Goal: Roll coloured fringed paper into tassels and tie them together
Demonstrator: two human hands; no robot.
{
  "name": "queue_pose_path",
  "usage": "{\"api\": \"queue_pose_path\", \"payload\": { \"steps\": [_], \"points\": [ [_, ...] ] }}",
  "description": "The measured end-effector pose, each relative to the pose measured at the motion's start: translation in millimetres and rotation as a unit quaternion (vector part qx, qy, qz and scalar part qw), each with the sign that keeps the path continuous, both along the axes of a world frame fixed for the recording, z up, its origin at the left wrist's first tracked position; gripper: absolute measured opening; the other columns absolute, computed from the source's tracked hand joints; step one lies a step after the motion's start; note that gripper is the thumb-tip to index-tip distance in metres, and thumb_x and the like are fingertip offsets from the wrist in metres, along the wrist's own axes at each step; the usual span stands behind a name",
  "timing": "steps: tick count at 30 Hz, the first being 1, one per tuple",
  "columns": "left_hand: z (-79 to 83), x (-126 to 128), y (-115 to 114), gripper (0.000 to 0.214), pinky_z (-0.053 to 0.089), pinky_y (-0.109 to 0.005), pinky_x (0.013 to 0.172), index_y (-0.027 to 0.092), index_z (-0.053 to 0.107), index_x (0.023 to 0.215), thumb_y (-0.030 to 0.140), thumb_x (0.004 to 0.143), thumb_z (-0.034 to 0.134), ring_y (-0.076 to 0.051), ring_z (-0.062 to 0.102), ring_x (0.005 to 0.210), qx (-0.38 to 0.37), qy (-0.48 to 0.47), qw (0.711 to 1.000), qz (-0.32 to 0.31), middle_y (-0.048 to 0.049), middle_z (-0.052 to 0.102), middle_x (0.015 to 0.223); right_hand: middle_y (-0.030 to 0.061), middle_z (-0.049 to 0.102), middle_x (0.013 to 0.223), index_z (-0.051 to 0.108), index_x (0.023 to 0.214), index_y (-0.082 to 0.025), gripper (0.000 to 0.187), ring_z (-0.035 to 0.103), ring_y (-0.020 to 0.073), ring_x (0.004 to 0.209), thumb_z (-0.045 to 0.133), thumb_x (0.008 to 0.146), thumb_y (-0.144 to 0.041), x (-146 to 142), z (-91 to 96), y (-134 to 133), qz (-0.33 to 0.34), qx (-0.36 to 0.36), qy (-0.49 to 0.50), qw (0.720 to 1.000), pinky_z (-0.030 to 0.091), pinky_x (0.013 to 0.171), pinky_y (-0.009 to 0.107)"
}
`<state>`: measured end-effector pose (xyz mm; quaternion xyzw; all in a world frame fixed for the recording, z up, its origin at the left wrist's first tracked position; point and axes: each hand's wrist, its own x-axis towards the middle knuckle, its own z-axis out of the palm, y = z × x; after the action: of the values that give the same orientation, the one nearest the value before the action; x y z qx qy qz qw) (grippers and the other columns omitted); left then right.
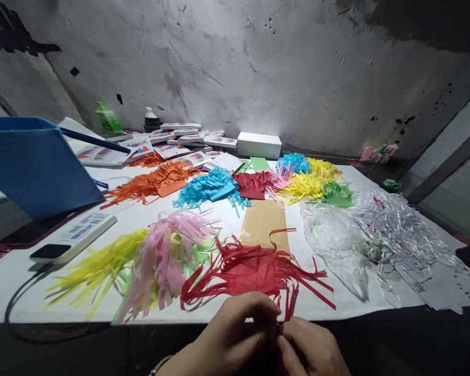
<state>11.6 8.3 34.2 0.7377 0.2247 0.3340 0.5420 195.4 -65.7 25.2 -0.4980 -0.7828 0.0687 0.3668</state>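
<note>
Side by side at the table's front edge, my left hand and my right hand are closed, their fingertips pinched together. Red tissue paper strips run down off the table into the pinch; their ends are hidden by the fingers. Just beyond lies the flat red fringed tissue paper they belong to, its cut ends spreading to both sides. To its left are a pink tissue fringe and a yellow tissue fringe. Behind the red paper, a tan card lies flat.
Orange, blue and yellow fringes lie farther back. Clear plastic and shiny strips cover the right side. A cabled white device and a blue box are left. Flat packs line the wall.
</note>
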Motion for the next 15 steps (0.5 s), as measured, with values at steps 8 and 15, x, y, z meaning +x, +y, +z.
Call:
{"api": "queue_pose_path", "payload": {
  "steps": [8, 15],
  "points": [
    [6.6, -8, 0, 0.015, 0.051, -0.021, 0.073, 0.017, 0.067, 0.097, 0.009, 0.086, 0.06, -0.014, 0.065, 0.081, -0.031, 0.003, 0.999, -0.039, -0.005, 0.073, 0.091, -0.003, 0.061, 0.061, 0.057, 0.078, -0.021, 0.037, 0.061, 0.008, 0.051, 0.033, 0.105, -0.03, -8, -0.4, 2, -0.003, 0.039, 0.004, 0.999, 0.044, 0.052, 0.015],
    [6.1, -11, -3, 0.016, 0.05, -0.019, 0.071, 0.019, 0.066, 0.097, 0.01, 0.088, 0.057, -0.013, 0.065, 0.076, 0.102, 0.064, 0.993, 0.005, -0.0037, 0.073, 0.089, -0.0023, 0.069, 0.08, 0.059, 0.099, -0.025, 0.016, 0.068, 0.0094, 0.069, 0.044, 0.102, -0.027, -3, -21.1, -5, 0.028, -0.06, 0.082, 0.994, 0.05, 0.064, 0.014]
  ]
}}
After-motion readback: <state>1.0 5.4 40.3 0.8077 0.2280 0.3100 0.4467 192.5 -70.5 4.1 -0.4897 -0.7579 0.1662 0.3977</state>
